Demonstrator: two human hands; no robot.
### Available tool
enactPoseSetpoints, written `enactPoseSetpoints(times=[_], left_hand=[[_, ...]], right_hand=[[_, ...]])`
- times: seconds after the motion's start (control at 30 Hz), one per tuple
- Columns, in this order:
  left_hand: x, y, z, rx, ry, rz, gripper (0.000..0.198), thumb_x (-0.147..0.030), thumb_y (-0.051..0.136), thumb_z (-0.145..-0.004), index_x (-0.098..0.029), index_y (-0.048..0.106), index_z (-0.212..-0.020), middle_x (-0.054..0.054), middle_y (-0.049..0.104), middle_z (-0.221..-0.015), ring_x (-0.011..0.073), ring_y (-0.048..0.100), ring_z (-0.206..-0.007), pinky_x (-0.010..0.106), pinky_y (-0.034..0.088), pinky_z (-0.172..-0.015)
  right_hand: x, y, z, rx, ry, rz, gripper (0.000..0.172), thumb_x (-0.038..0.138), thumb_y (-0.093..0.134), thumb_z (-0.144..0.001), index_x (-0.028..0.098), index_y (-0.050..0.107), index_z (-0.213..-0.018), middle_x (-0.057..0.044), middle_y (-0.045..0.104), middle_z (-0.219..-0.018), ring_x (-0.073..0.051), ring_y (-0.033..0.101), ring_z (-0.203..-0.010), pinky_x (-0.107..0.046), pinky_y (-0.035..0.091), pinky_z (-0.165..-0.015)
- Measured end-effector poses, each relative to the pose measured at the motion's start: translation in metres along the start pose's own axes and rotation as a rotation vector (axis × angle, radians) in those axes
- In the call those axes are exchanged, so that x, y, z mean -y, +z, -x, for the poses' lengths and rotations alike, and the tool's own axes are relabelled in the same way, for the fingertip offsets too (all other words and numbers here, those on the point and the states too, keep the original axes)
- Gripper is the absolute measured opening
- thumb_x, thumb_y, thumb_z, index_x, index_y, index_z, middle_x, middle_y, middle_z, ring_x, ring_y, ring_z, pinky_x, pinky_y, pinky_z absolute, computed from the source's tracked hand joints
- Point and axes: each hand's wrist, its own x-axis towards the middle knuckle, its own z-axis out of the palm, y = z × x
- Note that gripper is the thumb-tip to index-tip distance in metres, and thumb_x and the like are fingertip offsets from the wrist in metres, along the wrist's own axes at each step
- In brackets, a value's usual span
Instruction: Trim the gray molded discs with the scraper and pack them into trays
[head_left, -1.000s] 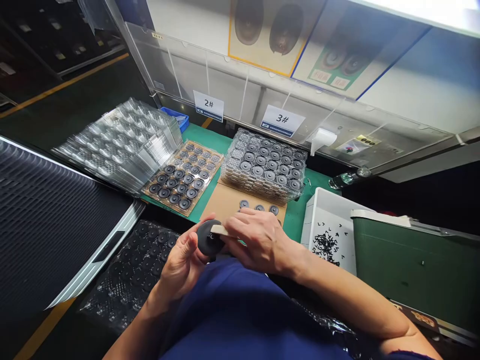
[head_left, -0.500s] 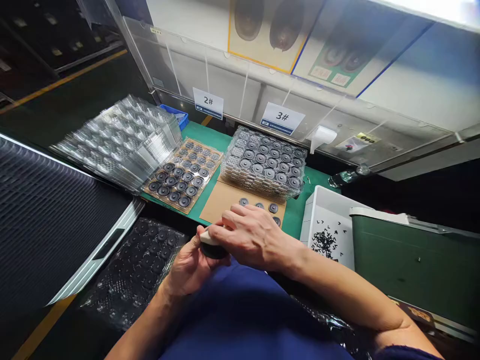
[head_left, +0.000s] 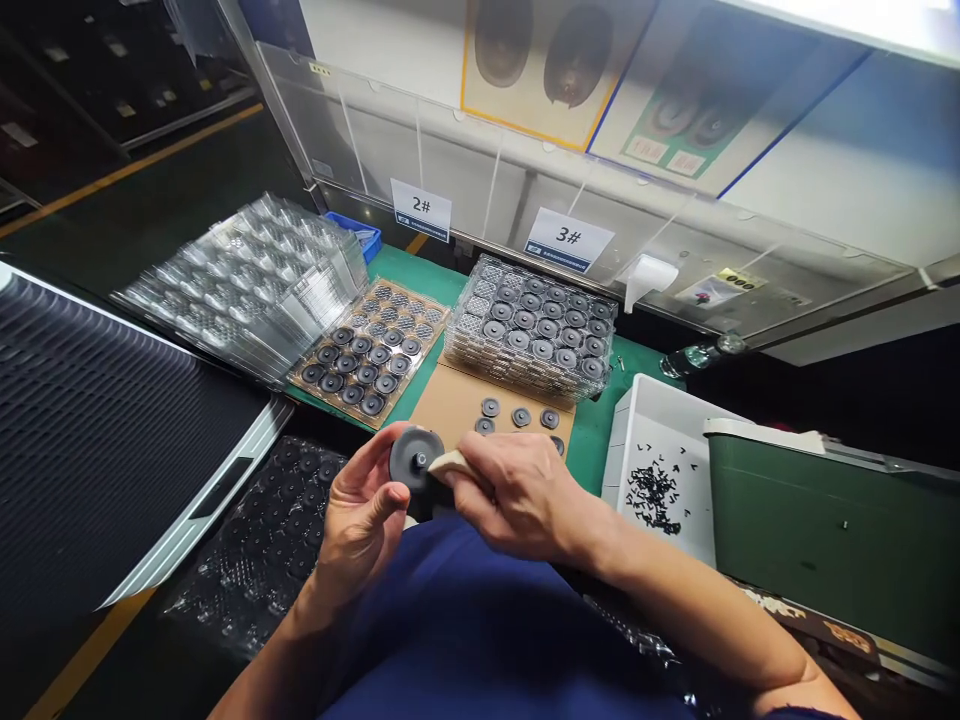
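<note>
Here we go, 2 bare hands held up close together, just in front of the chest! The left hand (head_left: 360, 525) is turned palm inward, fingers curled, and the left thumb (head_left: 367, 497) bends across, gripping firmly. Just beside it comes the right hand (head_left: 517, 495), knuckles up, its 4 fingers (head_left: 487, 480) bent and pinching inward. The right wrist (head_left: 589, 530) angles down into the right forearm (head_left: 697, 600), stretching out to the lower right, while the left forearm (head_left: 281, 650) climbs from the bottom edge!
</note>
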Motion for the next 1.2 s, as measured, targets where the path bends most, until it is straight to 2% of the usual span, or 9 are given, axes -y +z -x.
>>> enactPoseSetpoints(times=[0.27, 0.4, 0.5, 0.57, 0.73, 0.87, 1.03, 1.1, 1.2], left_hand=[[0.000, -0.010, -0.003, 0.167, -0.323, 0.036, 0.060, -0.049, 0.088, -0.076, -0.020, 0.076, -0.127, 0.012, 0.078, -0.106, 0.0224, 0.073, -0.093, 0.028, 0.059, -0.086], [0.004, -0.007, -0.003, 0.291, -0.442, 0.037, 0.051, -0.052, 0.086, -0.077, -0.011, 0.080, -0.107, 0.011, 0.076, -0.095, 0.0221, 0.070, -0.084, 0.028, 0.058, -0.075], [0.005, -0.002, -0.001, 0.297, -0.476, 0.078, 0.047, -0.052, 0.087, -0.076, -0.012, 0.080, -0.101, 0.010, 0.076, -0.091, 0.0245, 0.072, -0.081, 0.033, 0.060, -0.074], [0.003, 0.000, -0.001, 0.263, -0.459, 0.118, 0.052, -0.051, 0.089, -0.074, -0.015, 0.079, -0.110, 0.010, 0.078, -0.100, 0.0259, 0.073, -0.087, 0.035, 0.062, -0.078], [-0.007, -0.004, -0.005, 0.071, -0.380, 0.177, 0.058, -0.032, 0.091, -0.075, -0.023, 0.072, -0.129, 0.009, 0.077, -0.117, 0.0274, 0.073, -0.105, 0.042, 0.064, -0.090], [-0.008, -0.009, -0.010, -0.011, -0.422, 0.085, 0.045, -0.014, 0.080, -0.082, -0.019, 0.070, -0.125, 0.012, 0.074, -0.123, 0.0296, 0.072, -0.111, 0.039, 0.066, -0.084], [0.001, -0.010, -0.014, -0.106, -0.563, -0.028, 0.016, -0.021, 0.069, -0.092, -0.016, 0.064, -0.106, 0.015, 0.077, -0.106, 0.0247, 0.077, -0.082, 0.027, 0.061, -0.055], [0.003, -0.008, -0.015, -0.074, -0.531, -0.042, 0.026, -0.018, 0.070, -0.090, -0.017, 0.062, -0.115, 0.016, 0.076, -0.111, 0.0256, 0.077, -0.087, 0.028, 0.061, -0.059], [0.006, -0.002, -0.015, 0.028, -0.439, -0.059, 0.059, -0.014, 0.078, -0.082, -0.020, 0.057, -0.137, 0.016, 0.072, -0.126, 0.0284, 0.072, -0.109, 0.031, 0.063, -0.073]], right_hand=[[-0.006, -0.009, -0.004, 0.001, -0.120, 0.242, 0.022, 0.028, 0.048, -0.104, 0.020, 0.054, -0.085, 0.000, 0.057, -0.072, -0.015, 0.040, -0.064, -0.034, 0.020, -0.063], [-0.007, -0.010, -0.008, 0.068, -0.234, 0.344, 0.011, 0.023, 0.052, -0.104, 0.021, 0.060, -0.097, -0.002, 0.058, -0.081, -0.017, 0.042, -0.074, -0.035, 0.022, -0.066], [-0.012, -0.011, -0.012, 0.055, -0.324, 0.362, 0.011, 0.024, 0.051, -0.105, 0.024, 0.062, -0.107, -0.003, 0.058, -0.087, -0.018, 0.044, -0.079, -0.034, 0.024, -0.066], [-0.020, -0.014, -0.014, -0.004, -0.274, 0.305, 0.015, 0.029, 0.050, -0.108, 0.022, 0.063, -0.103, -0.003, 0.059, -0.085, -0.016, 0.045, -0.077, -0.032, 0.027, -0.066], [-0.054, -0.010, -0.001, -0.266, 0.089, -0.088, 0.028, 0.038, 0.048, -0.109, 0.018, 0.065, -0.101, -0.002, 0.064, -0.081, -0.013, 0.055, -0.071, -0.026, 0.039, -0.067], [-0.074, 0.022, 0.026, -0.134, 0.261, -0.274, 0.030, 0.042, 0.049, -0.107, 0.020, 0.068, -0.099, 0.000, 0.062, -0.074, -0.012, 0.053, -0.065, -0.025, 0.038, -0.060], [-0.074, 0.069, 0.058, 0.009, 0.357, -0.387, 0.034, 0.044, 0.047, -0.106, 0.019, 0.069, -0.098, 0.000, 0.063, -0.075, -0.012, 0.053, -0.065, -0.025, 0.038, -0.062], [-0.074, 0.079, 0.065, 0.019, 0.384, -0.390, 0.036, 0.045, 0.047, -0.106, 0.019, 0.067, -0.093, 0.000, 0.063, -0.074, -0.013, 0.052, -0.065, -0.025, 0.038, -0.062], [-0.079, 0.082, 0.072, -0.004, 0.418, -0.390, 0.038, 0.046, 0.045, -0.106, 0.019, 0.067, -0.092, 0.000, 0.063, -0.074, -0.013, 0.052, -0.065, -0.026, 0.039, -0.063]])
